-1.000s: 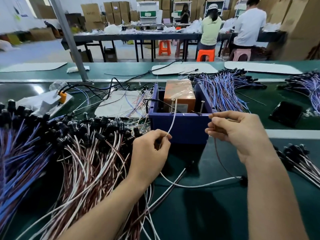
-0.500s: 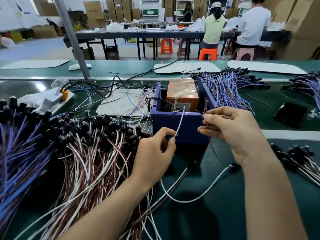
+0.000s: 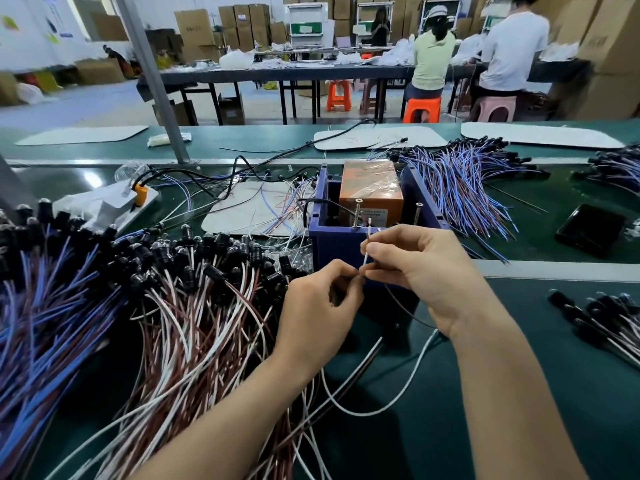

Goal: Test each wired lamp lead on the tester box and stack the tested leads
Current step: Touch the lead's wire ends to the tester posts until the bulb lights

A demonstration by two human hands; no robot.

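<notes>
Left hand (image 3: 322,306) and right hand (image 3: 427,271) both pinch thin white insulated lamp lead (image 3: 367,249) near its tip, before blue plastic tester box (image 3: 341,245); likely light, limp, so hold close to tip.

Dark green bench top (image 3: 519,410) all across, and the blue plastic tester box (image 3: 346,245) sits mid-bench. Left of the box sprawls a big heap of red-and-white wired leads with black lamp heads (image 3: 194,323); farther left, a heap of blue-and-purple leads (image 3: 41,341). Behind and left of the box lie a flat white mat (image 3: 242,209) and a white power strip with an orange plug (image 3: 141,195). Right of the box, a fan of purple-blue leads (image 3: 460,195), then a flat black phone (image 3: 588,230). In front of the box a single white lead (image 3: 398,396) loops on the surface; front-right, a small pile of black-headed leads (image 3: 595,317).
</notes>
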